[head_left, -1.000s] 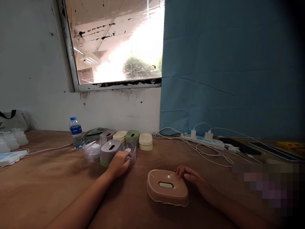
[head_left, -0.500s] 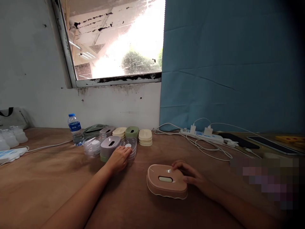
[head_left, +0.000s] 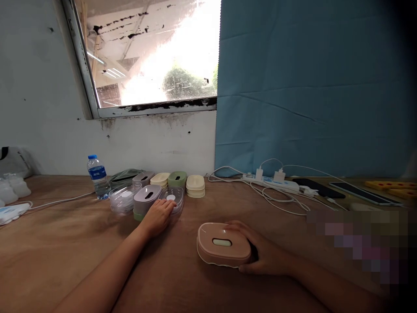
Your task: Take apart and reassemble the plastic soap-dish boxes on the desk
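My right hand (head_left: 265,252) holds a pink rounded box (head_left: 224,234) by its right end, thumb at the front corner and fingers along the back edge. In the top of the box is an oval slot with something pale inside. My left hand (head_left: 159,216) lies with its fingers over the near edge of some clear plastic containers (head_left: 176,201), and its thumb side is partly hidden. Just left of that hand stands a lilac slotted box (head_left: 143,196) with a green base. More clear containers (head_left: 122,200) are stacked beyond it.
Behind are cream stacked pieces (head_left: 195,186), a green slotted box (head_left: 177,179) and another lilac one (head_left: 143,177). A water bottle (head_left: 98,176) stands at left. A power strip (head_left: 272,182) with looping white cables and dark phones (head_left: 317,188) lie at right.
My right hand has gone from touching the box's top with fingertips to gripping its right end. My left hand stays at the clear containers. The view has shifted slightly.
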Motion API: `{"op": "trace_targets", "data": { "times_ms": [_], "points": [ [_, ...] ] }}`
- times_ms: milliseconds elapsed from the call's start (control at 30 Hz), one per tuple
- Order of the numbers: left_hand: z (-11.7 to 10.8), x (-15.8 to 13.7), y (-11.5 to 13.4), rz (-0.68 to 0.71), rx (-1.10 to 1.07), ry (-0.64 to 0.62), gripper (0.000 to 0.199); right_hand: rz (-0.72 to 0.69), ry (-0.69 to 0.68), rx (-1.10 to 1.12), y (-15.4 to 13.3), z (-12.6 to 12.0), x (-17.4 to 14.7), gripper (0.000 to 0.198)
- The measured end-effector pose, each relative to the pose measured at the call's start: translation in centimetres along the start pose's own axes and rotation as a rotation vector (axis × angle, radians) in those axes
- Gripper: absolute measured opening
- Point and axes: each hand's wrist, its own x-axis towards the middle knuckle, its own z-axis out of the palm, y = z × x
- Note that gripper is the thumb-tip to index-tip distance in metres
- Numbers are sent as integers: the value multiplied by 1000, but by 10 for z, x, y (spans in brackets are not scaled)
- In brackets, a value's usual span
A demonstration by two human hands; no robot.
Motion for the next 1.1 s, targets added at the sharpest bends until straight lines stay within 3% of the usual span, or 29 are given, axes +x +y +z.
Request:
{"op": "trace_targets", "data": {
  "times_ms": [167, 333, 467, 633, 833, 1100],
  "points": [
    [1, 0, 2, -24, -22, 46, 29, -18, 51, -7, 1, 2, 0, 75],
    [-12, -1, 24, 11, -119, 233, 33, -29, 124, -20, 2, 2, 3, 66],
    [-21, -2, 57, 225, -283, 196, 40, 1, 181, 12, 1, 0, 5, 49],
    [-13, -2, 88, 119, -560, 165, 60, 41, 153, 25, -2, -2, 5, 41],
    [1, 1, 80, 124, -594, 230, 37, 30, -8, -37, -4, -3, 6, 52],
    [6, 1, 78, 115, -545, 220, 41, 31, -38, -137, 2, 2, 6, 65]
  ]
}}
